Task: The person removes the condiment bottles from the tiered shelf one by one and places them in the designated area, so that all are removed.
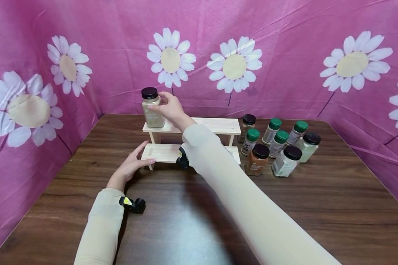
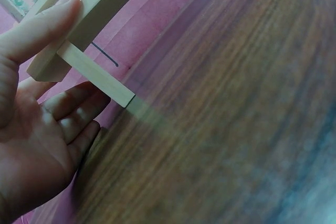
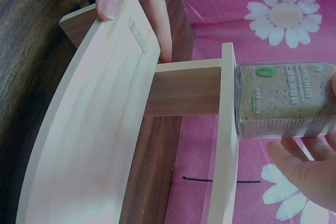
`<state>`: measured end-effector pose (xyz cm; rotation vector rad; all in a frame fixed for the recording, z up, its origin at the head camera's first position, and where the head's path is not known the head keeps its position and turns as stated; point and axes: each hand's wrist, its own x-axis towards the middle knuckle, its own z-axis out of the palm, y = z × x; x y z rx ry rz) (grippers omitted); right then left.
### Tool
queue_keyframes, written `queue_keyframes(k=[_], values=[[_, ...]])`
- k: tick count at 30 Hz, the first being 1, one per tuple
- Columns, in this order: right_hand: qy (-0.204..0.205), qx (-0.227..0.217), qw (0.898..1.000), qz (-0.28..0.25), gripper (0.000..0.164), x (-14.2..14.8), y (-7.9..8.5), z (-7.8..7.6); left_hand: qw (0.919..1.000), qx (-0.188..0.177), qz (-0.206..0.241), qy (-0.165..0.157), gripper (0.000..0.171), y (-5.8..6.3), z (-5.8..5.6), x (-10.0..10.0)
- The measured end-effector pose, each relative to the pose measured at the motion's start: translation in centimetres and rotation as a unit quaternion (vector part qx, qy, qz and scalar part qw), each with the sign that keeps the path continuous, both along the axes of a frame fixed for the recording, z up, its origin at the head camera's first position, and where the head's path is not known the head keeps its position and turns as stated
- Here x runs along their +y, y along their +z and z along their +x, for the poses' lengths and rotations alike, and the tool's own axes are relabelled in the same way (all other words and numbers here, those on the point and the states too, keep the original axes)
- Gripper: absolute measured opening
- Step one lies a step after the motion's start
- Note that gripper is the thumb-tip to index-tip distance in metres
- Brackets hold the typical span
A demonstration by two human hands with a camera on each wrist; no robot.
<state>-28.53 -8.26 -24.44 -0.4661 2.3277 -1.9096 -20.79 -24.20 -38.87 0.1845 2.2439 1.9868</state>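
Note:
A square glass spice jar (image 1: 152,117) with a black lid and a pale, speckled filling stands upright at the left end of the upper tier of a two-tier wooden rack (image 1: 210,125). My right hand (image 1: 173,111) holds the jar from its right side, thumb in front and fingers around the back. In the right wrist view the base of the jar (image 3: 283,98) is right at the upper board. With my left hand (image 1: 131,166) I grip the left end of the lower board, thumb over its front edge, the other fingers past the end, partly hidden behind it.
Right of the rack stand several spice jars: green-capped round ones (image 1: 276,144) and black-lidded ones, among them a red-brown jar (image 1: 256,163) and a white jar (image 1: 285,163). A pink flowered cloth (image 1: 126,59) hangs behind the brown wooden table (image 1: 172,217).

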Motion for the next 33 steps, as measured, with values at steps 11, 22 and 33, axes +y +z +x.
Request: queue_keyframes(k=[11,22,33], values=[[-0.017,-0.014,1.000,-0.016,0.051,0.6,-0.1,0.1,1.0000,0.002,-0.005,0.000,0.080,-0.1,-0.1,-0.1],[-0.012,0.002,0.999,-0.036,0.052,1.7,-0.3,0.3,1.0000,0.000,0.003,0.000,0.080,-0.3,-0.2,0.0],[-0.015,-0.022,0.998,-0.051,0.052,4.2,0.3,0.0,1.0000,0.000,0.005,0.000,0.080,-0.2,-0.1,0.0]])
